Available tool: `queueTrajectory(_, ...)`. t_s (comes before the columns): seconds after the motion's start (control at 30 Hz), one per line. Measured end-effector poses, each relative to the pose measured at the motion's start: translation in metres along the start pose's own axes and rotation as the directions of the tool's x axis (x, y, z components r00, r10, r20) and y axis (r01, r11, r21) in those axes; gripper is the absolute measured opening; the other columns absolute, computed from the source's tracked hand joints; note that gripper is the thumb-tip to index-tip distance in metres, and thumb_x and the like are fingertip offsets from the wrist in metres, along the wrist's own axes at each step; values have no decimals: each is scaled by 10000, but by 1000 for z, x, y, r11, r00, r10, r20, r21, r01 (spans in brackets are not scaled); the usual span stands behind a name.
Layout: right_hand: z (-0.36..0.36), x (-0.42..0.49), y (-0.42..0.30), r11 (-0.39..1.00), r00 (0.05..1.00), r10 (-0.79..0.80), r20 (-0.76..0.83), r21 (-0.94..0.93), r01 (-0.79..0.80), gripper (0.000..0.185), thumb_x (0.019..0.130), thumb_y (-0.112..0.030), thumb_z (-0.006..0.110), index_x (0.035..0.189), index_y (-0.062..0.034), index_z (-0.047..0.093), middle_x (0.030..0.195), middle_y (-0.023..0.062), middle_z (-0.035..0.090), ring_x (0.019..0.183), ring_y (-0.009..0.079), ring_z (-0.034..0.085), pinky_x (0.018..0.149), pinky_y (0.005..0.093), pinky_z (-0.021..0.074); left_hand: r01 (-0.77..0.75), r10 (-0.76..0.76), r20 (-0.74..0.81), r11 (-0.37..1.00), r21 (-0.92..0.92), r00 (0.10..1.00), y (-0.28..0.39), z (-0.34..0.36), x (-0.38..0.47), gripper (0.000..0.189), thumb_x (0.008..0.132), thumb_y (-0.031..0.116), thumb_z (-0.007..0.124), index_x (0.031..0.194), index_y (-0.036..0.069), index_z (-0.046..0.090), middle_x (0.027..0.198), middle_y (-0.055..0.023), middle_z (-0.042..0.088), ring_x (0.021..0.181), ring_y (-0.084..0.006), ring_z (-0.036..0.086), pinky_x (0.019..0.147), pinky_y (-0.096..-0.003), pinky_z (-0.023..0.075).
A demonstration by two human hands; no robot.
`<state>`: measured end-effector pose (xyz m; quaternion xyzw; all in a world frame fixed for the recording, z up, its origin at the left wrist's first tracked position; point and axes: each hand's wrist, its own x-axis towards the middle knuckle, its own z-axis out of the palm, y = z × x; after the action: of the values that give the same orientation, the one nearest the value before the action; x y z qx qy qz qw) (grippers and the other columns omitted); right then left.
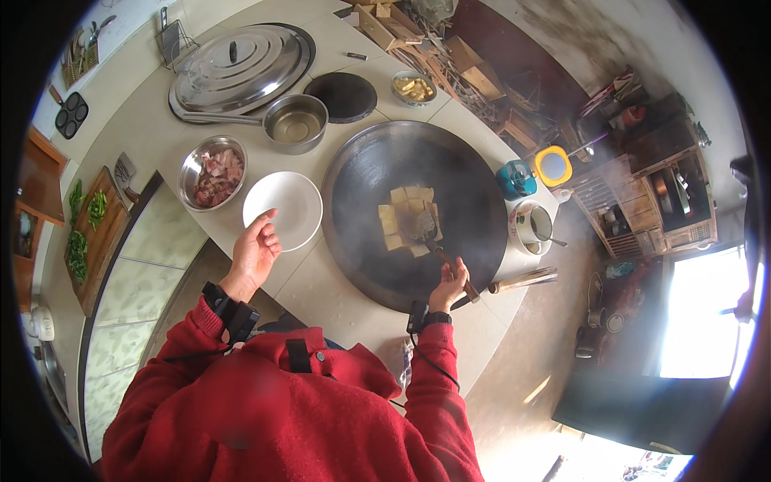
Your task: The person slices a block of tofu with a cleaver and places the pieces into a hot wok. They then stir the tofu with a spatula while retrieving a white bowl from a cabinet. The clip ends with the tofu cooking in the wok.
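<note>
A large dark wok is set into the tiled stove top, with steam rising from it. Square pale yellow slices, perhaps tofu, lie in a cluster at its middle. My right hand grips the wooden handle of a metal spatula, whose perforated or wet-looking head rests over the slices. Near the rim of an empty white bowl, left of the wok, my left hand is raised with fingers loosely curled, holding nothing. Whether it touches the bowl I cannot tell.
Beyond the white bowl are a metal bowl of raw sliced meat, a saucepan and a large lid. A bowl of yellowish pieces stands behind the wok. Right of it are a teal container and an enamel pot.
</note>
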<state>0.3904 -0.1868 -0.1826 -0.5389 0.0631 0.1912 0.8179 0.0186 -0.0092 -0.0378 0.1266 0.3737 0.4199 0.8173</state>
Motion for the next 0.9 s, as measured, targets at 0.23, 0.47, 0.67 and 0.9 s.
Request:
queueTrajectory(0.23,-1,-7,-7,985,998,65,26,159,-68,250,898,-243,592,1074,-67,615,1183,66,612,943,181,571,788,284,512,7,-7,1,1000,-4,1000,1,-2,3,223,962,173,561,1165,82,566,733,71,422,612,-39,408,566,-195,346)
queueTrajectory(0.47,56,-12,-8,991,986,45,160,120,-65,214,915,-210,588,1053,-48,604,1220,88,589,1022,187,555,834,303,503,5,-5,-3,1000,-3,1000,1,-4,6,228,961,181,564,1166,82,565,731,73,417,612,-41,405,564,-194,345)
queueTrajectory(0.67,110,10,-14,994,977,-106,183,49,98,246,906,-188,557,1096,-35,593,1210,89,586,897,203,585,778,295,523,-47,46,-42,999,-25,998,11,-12,4,244,964,191,557,1178,76,558,726,73,406,611,-41,393,566,-194,335)
queueTrajectory(0.9,87,41,-62,942,939,-291,181,-118,315,193,914,-108,517,1084,-34,573,1235,99,591,887,190,591,767,299,526,-53,52,-33,998,-31,998,17,-9,4,236,963,192,563,1174,84,562,725,79,404,607,-34,392,562,-194,330)
